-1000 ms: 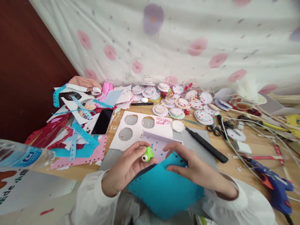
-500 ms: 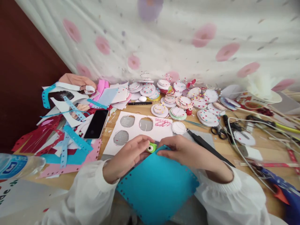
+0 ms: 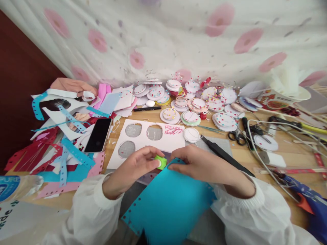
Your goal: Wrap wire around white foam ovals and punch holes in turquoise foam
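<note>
Between the thumb and fingers of my left hand (image 3: pixel 135 166) is a small lime-green craft hole punch (image 3: pixel 160 162) with a white button. My right hand (image 3: pixel 195 163) pinches the top corner of a blue sheet of paper (image 3: pixel 166 204), with the fingers closed on its edge. Rows of small punched holes run along the sheet's left and right edges. The punch sits just left of the pinched corner; I cannot tell whether it touches the paper. Behind the hands lies a white card (image 3: pixel 139 144) with round cut-outs.
Paper scraps (image 3: pixel 76 153) and a phone (image 3: pixel 98 135) lie on the left, near a plastic bottle (image 3: pixel 20 187). Several layered paper discs (image 3: pixel 170 115) fill the back. On the right are a black pen-like tool (image 3: pixel 227 156), scissors (image 3: pixel 237 137) and a white cable (image 3: pixel 258 163).
The punch has turned in my left hand and moved slightly left, apart from the sheet's corner. My right hand still pinches the paper. The whole view has shifted a little.
</note>
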Demonstrator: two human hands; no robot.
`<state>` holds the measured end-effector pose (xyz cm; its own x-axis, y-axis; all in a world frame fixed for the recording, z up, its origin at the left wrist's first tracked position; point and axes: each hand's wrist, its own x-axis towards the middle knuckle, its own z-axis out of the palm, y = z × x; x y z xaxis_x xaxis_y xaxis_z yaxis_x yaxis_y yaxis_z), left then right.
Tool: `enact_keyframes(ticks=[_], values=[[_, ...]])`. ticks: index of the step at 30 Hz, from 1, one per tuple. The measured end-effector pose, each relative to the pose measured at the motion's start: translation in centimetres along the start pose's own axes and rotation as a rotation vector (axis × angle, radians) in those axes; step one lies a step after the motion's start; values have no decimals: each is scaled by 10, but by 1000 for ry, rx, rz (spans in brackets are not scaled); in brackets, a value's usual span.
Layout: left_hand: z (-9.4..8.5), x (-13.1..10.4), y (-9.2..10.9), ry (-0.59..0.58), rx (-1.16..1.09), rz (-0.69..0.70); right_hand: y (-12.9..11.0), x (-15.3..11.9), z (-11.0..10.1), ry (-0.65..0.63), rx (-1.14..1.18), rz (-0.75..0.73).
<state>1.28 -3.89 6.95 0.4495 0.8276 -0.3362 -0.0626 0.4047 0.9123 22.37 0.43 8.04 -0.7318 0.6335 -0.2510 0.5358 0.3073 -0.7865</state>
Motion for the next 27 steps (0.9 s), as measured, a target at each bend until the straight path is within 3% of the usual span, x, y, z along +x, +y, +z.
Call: enact_keyframes(ticks=[7, 13, 20, 27], values=[[4, -5, 8, 28, 245, -79, -3, -4, 2, 48, -25, -20], [4, -7, 3, -9, 201, -109, -3, -4, 4, 43, -8, -38], [5, -10, -1, 172, 175, -8, 0, -14, -12, -3, -65, 78], [4, -14, -5, 114, 225, -49, -1, -18, -10, -48, -107, -75]])
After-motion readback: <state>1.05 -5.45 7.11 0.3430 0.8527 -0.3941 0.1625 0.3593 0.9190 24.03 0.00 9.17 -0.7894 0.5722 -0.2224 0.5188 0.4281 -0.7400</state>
